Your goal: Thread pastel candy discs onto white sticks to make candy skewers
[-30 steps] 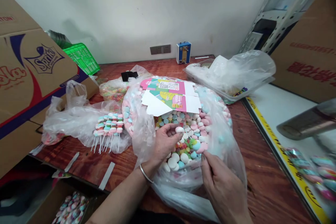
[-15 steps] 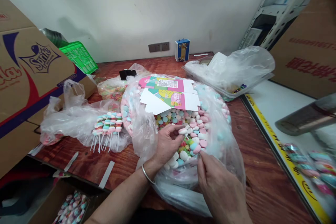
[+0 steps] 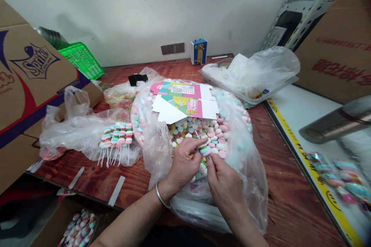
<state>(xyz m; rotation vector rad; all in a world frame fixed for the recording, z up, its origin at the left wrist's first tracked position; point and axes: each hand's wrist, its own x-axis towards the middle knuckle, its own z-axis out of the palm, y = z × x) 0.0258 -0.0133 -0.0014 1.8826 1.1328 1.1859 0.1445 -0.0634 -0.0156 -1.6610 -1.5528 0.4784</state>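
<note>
Over a large plastic bag of pastel marshmallows [image 3: 222,131], my two hands meet at a marshmallow skewer [image 3: 205,150]. White, green, blue and pink pieces are stacked on it, and a bit of white stick shows above. My left hand [image 3: 185,158], a silver bangle at its wrist, pinches the upper side of the stack. From below, the thumb and fingers of my right hand [image 3: 223,175] close on the blue and pink end. Green and yellow gummies lie among the marshmallows under my hands. Several finished-looking skewers [image 3: 117,137] rest on plastic to the left.
A printed card box [image 3: 185,100] lies flat on the bag. A Sprite carton [image 3: 37,81] and green basket [image 3: 82,60] stand left. An open box of candies [image 3: 79,227] sits low left. At right are a plastic-covered tray [image 3: 252,75], a metal flask [image 3: 333,123] and wrapped candies [image 3: 348,177].
My right hand has moved up and left to meet my left hand. Green, blue and pink pieces now show stacked between them, where the left hand held a white marshmallow before.
</note>
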